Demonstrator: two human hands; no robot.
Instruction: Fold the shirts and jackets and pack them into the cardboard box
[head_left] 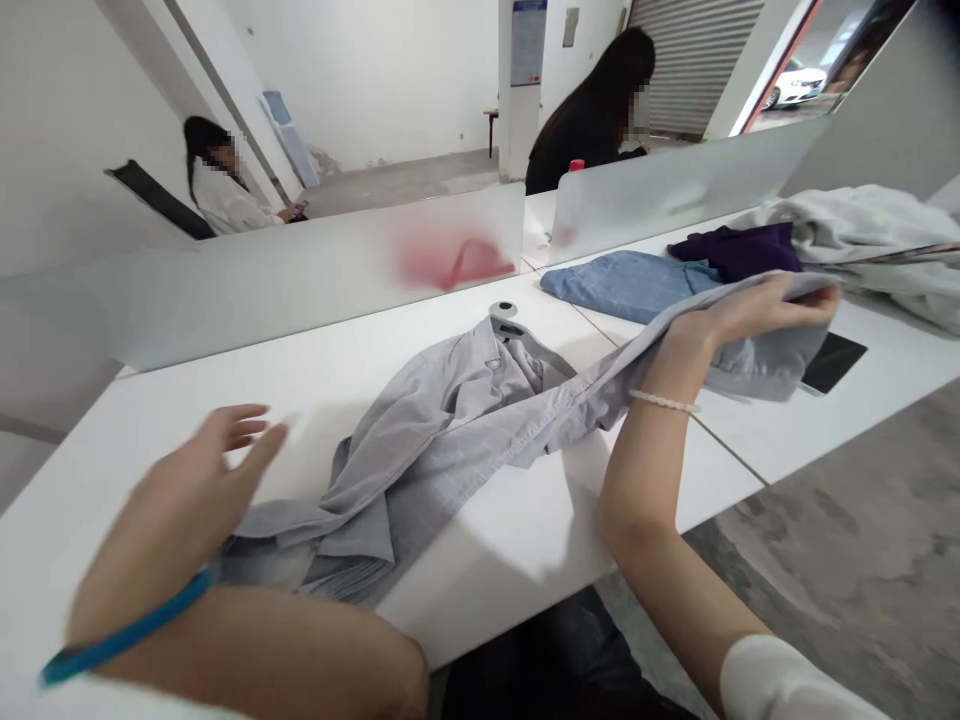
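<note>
A light grey shirt (450, 430) lies rumpled and stretched across the white table, its collar with a dark label near the middle. On the right, my right hand (780, 305) is closed on part of this shirt, raised a little above the table, with cloth hanging below the fingers. My left hand (187, 490) hovers over the shirt's left end, fingers apart, holding nothing. A blue band circles the left wrist and a pale bracelet the right forearm. Where the right fingertips meet the cloth is partly hidden.
Folded blue cloth (630, 285), a dark purple garment (739, 250) and a white cloth pile (877, 230) lie at the right. A dark flat object (836, 362) rests near the right hand. Frosted dividers (315, 275) line the table's back; two people sit beyond.
</note>
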